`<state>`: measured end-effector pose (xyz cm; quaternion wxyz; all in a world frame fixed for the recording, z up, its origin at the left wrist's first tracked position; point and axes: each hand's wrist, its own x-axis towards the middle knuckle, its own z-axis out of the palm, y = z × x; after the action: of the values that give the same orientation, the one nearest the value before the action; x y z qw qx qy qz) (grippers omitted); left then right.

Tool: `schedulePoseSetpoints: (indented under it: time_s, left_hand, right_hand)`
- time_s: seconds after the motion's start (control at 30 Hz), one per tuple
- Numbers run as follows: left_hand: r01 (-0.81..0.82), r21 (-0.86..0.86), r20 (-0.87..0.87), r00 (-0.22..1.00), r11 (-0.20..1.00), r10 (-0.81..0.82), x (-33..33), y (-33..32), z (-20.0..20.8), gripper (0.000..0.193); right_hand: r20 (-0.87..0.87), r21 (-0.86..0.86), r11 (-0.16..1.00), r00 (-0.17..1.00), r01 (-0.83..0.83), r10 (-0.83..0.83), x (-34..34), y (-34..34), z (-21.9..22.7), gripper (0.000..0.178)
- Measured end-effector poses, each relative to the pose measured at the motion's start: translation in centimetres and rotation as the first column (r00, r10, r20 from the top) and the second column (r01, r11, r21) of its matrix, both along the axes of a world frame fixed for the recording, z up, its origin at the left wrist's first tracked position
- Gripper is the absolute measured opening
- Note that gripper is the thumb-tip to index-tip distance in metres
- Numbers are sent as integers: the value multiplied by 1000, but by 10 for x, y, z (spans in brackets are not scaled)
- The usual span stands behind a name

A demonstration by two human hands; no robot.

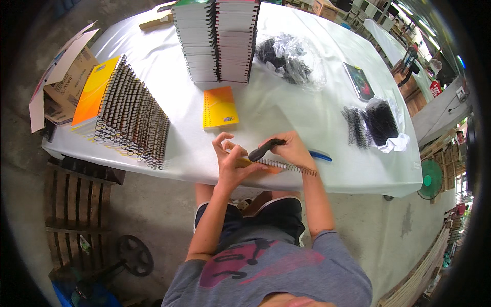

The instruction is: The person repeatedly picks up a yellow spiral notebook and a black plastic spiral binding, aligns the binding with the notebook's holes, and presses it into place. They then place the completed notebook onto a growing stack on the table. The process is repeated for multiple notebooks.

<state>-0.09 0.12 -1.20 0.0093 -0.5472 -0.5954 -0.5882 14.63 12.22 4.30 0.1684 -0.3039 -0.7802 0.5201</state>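
Coil notebook [274, 170] and black tool [266, 148] held in two hands

Just below the frame's centre, the notebook is pinched by the left hand [232, 166], its upper fingers loosely bent. The tool is gripped in the tightly curled right hand [292, 149]; whether the coil [291, 167] is touched by its tip cannot be told. A slim blue object [320, 155] lies to the right.

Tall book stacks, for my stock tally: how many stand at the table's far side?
2: left stack and right stack, side by side; more may be hidden behind.
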Motion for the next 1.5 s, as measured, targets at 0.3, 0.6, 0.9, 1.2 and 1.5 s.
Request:
schedulePoseSetpoints:
  time_s: [0.3,0.6,0.9,1.2,1.5]
  left_hand:
    - [34,2,-16,999,999,-34,0,1,5,54]
    - [73,11,227,971,997,-73,-3,8,-5,90]
    - [216,21,458,866,976,-201,-5,12,-10,91]
    - [207,-16,428,885,978,-180,-7,11,-11,91]
    - [182,-71,296,943,981,-153,-6,9,-2,93]
  right_hand:
    - [-249,-92,993,967,-69,44,-7,-2,3,23]
    - [-387,-200,967,919,-158,70,-12,-4,-1,23]
    - [-408,-256,951,911,-176,59,-19,-6,0,20]
    - [-357,-259,945,929,-198,96,-29,-12,13,21]
    - [-239,-278,958,971,-75,6,-36,-14,9,20]
